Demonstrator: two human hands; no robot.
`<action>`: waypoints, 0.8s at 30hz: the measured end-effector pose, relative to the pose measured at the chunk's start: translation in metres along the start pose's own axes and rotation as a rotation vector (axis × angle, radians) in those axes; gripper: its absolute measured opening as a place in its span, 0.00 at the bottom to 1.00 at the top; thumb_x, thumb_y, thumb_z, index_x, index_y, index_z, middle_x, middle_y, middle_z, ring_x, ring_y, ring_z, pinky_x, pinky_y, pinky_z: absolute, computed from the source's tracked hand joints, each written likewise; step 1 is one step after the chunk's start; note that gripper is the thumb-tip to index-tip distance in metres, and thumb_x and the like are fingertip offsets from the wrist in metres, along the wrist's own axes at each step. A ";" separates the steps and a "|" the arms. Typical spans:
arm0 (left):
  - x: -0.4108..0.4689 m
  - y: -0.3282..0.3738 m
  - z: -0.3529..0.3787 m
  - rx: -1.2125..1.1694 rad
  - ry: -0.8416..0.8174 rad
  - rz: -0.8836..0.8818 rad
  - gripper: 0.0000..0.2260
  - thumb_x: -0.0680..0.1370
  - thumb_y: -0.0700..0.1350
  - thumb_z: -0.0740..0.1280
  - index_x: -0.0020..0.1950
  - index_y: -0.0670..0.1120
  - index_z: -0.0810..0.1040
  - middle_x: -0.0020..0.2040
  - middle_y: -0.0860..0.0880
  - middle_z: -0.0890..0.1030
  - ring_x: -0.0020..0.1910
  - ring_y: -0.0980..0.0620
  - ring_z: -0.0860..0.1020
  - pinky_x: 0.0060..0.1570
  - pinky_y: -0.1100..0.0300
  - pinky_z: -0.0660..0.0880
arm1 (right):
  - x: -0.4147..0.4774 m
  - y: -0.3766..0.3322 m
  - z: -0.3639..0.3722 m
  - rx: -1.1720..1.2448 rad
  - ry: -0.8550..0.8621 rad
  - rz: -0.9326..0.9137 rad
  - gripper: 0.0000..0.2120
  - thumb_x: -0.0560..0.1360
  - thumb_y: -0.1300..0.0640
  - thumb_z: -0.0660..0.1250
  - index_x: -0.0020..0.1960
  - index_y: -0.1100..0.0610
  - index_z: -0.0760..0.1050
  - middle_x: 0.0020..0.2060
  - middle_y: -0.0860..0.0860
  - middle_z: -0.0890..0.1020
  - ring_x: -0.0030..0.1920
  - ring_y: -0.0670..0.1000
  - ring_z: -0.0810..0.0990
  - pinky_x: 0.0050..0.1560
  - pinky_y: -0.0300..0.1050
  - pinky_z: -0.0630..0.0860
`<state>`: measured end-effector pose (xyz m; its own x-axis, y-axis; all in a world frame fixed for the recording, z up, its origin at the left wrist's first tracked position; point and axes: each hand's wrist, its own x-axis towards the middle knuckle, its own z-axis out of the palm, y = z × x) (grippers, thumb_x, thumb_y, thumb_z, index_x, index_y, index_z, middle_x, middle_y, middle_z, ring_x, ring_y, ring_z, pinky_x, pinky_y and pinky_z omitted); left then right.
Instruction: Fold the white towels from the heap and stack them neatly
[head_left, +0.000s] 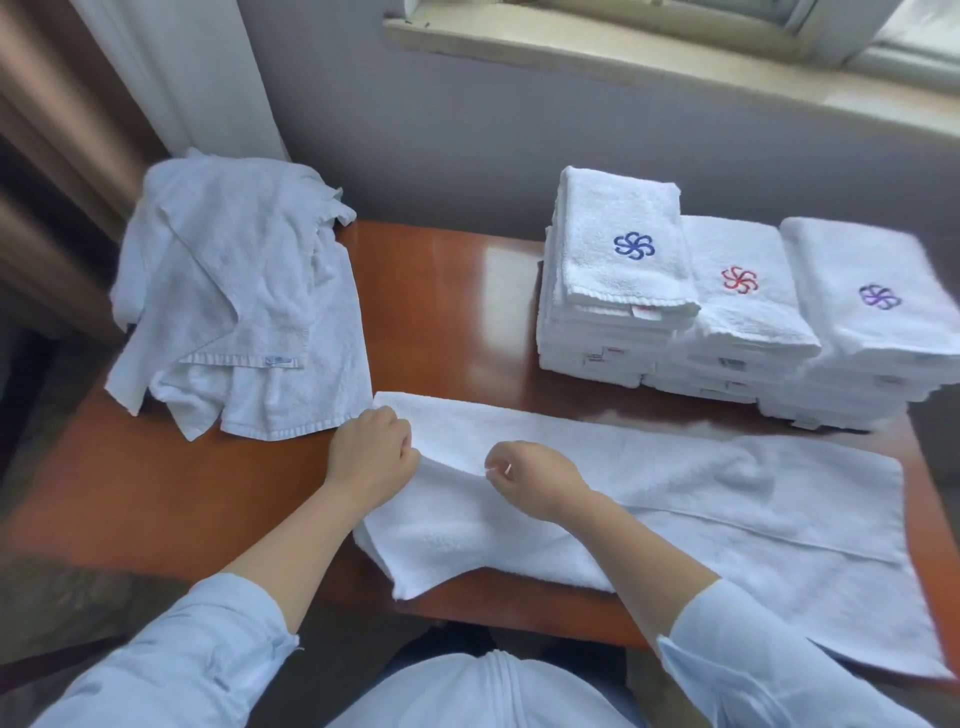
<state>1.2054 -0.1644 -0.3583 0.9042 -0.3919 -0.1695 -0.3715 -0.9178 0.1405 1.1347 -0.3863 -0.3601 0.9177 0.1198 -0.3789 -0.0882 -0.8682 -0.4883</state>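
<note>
A white towel (727, 493) lies spread lengthwise on the near part of the desk (457, 322), its right end reaching the desk's right edge and its near right corner hanging over the front. Its left part is gathered into a raised fold, with a doubled flap drooping toward the near edge. The left hand (371, 457) is clenched on the towel at the left end of that fold, knuckles up. The right hand (530, 480), just beside it, pinches the same ridge of cloth between thumb and curled fingers. Both forearms come up from light blue sleeves (197, 649) at the bottom of the view. The heap (234, 291) of crumpled white towels sits at the far left corner of the desk, spilling over the left edge, its near hem close to the left hand. At the far right stand three piles of folded towels side by side, touching: the blue stack (618, 270), tallest, then the red stack (737, 296), then the purple stack (872, 312), each named for the pinwheel emblem on top. Behind the desk is a grey wall (441, 130), with a sill (623, 57) above and a curtain (197, 78) at the left.
</note>
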 end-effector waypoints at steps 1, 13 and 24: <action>-0.003 -0.001 0.004 0.021 -0.043 -0.006 0.10 0.76 0.46 0.60 0.48 0.47 0.80 0.49 0.51 0.77 0.49 0.49 0.75 0.45 0.55 0.71 | -0.002 0.003 0.001 0.020 -0.017 0.013 0.10 0.79 0.53 0.60 0.56 0.50 0.78 0.51 0.44 0.81 0.50 0.48 0.78 0.44 0.42 0.72; -0.033 0.090 0.023 -0.392 -0.114 0.246 0.08 0.76 0.57 0.64 0.50 0.55 0.75 0.45 0.59 0.76 0.47 0.59 0.74 0.43 0.62 0.71 | -0.076 0.045 0.000 0.211 0.433 0.263 0.09 0.76 0.59 0.62 0.50 0.47 0.75 0.42 0.39 0.77 0.40 0.41 0.74 0.37 0.36 0.68; -0.067 0.116 0.045 -0.258 -0.141 0.385 0.16 0.74 0.41 0.63 0.61 0.49 0.78 0.55 0.54 0.79 0.55 0.51 0.76 0.50 0.59 0.71 | -0.138 0.077 0.026 -0.011 0.247 0.417 0.15 0.69 0.58 0.64 0.54 0.56 0.76 0.46 0.50 0.81 0.50 0.54 0.78 0.45 0.47 0.74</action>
<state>1.0929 -0.2473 -0.3743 0.6677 -0.7209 -0.1859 -0.5929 -0.6659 0.4528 0.9917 -0.4574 -0.3659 0.8695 -0.3566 -0.3418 -0.4656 -0.8228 -0.3260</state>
